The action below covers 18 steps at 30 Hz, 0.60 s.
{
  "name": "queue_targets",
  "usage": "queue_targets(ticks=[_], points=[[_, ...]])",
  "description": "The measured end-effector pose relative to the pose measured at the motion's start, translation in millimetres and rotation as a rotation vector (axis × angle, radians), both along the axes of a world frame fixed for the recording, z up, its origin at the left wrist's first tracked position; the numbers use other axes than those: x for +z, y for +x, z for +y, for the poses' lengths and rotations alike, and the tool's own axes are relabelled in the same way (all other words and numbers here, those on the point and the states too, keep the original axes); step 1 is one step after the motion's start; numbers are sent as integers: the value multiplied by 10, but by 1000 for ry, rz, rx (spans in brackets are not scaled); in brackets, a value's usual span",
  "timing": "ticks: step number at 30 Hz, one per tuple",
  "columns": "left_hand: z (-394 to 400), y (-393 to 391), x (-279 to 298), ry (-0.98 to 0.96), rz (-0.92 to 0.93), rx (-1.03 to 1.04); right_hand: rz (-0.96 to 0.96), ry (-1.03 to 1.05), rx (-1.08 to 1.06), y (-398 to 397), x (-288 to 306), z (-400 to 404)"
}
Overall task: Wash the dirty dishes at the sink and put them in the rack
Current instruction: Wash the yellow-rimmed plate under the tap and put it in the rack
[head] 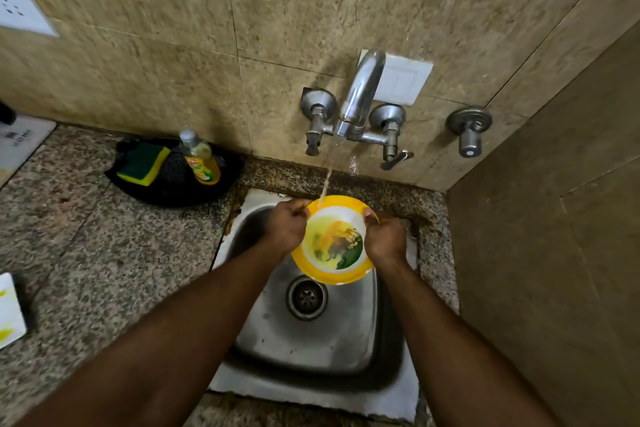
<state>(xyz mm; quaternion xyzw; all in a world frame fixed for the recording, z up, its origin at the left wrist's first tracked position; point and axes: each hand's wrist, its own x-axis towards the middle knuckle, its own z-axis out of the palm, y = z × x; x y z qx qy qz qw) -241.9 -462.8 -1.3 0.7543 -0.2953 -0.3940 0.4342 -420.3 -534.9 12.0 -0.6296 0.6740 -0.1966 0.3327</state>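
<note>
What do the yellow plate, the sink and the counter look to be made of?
The yellow plate looks like plastic or melamine: an even bright rim and a printed centre, though glazed ceramic can't be ruled out. The sink seems to be stainless steel, grey with dull smeared reflections and a metal drain. The counter looks like polished granite, with its fine brown, black and grey speckle.

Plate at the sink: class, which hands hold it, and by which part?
Both hands hold the plate by its yellow rim: the left hand on the left edge, the right hand on the right edge.

Bare forearms, no sleeves, bare hands [287,229]
</note>
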Motion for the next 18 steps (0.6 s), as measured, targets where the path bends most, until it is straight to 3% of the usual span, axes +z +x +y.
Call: queue_targets(ticks=[2, 5, 7, 13, 16, 18], points=[[-15, -52, -26, 36, -42, 90, -3, -63, -12, 71, 20, 98], [-47, -60, 18, 275, -246, 166, -45, -96, -56, 164, 71, 221], [-62, -69, 67, 243, -250, 186, -56, -103, -112, 163, 64, 249], [-20, -109, 139, -187, 518, 127, -220, -77, -383, 82, 86, 143], [21, -235, 119, -220, 602, 201, -252, -117, -428, 65, 99, 184], [3, -346, 118, -132, 517, 372, -291, -143, -466, 58, 57, 215]])
